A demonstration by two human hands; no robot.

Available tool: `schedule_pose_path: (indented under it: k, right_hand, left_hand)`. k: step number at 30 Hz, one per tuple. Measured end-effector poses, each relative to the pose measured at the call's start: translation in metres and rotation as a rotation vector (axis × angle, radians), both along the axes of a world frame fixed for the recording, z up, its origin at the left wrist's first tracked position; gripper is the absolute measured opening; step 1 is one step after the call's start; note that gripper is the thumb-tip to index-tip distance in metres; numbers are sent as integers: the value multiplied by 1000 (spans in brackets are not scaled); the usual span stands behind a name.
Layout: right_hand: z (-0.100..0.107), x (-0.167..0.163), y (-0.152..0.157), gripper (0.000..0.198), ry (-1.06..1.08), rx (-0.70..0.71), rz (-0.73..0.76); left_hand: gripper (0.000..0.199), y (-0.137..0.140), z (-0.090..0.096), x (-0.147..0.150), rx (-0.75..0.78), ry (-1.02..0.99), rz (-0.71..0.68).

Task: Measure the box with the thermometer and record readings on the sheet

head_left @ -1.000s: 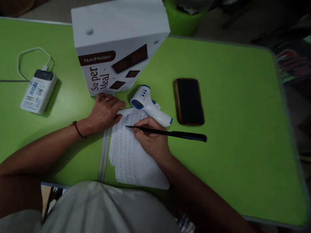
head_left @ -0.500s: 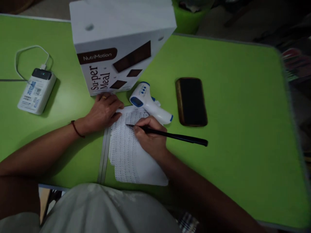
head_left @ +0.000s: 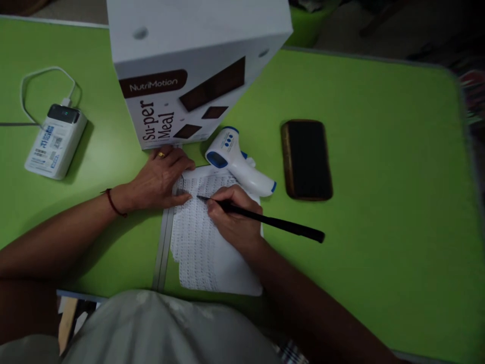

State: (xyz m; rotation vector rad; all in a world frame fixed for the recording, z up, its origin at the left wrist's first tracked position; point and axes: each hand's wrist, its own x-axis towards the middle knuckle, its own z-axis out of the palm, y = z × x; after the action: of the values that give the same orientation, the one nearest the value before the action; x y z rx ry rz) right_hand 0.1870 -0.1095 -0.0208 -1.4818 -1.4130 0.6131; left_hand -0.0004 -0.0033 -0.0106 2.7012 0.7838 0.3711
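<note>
White sheets of paper [head_left: 197, 253], covered with rows of handwriting, lie on the table in front of me. My right hand [head_left: 237, 215] is closed around a long black pen [head_left: 288, 226], whose tip rests at the written rows. At the upper left of the paper, my left hand [head_left: 161, 179] lies with its thumb stretched over the sheet's edge and its fingers below the box. A white and blue infrared thermometer [head_left: 242, 167] lies across the top of the paper, just above my right hand.
A large white NutriMotion box [head_left: 151, 106] stands behind my left hand. A white power bank [head_left: 56, 144] with a cable [head_left: 47, 69] sits at the left. To the right lies a dark phone [head_left: 306, 159] on the green table [head_left: 386, 202]. A metal seam [head_left: 162, 253] runs beside the paper.
My left thumb has stretched out to the right over the paper. The pen's rear end has dipped slightly, while its tip stays near the same rows. The view has shifted a little.
</note>
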Motion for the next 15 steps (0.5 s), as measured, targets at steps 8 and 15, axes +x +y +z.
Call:
schedule_pose_path:
  k: [8,15]
  right_hand:
    - [3,1,-1,14,24,-14,25]
    - [-1,0,-1,13,31,-8,-8]
  left_hand:
    - [54,0,1,0,-2,10,4]
    - [58,0,2,0,2,8,0]
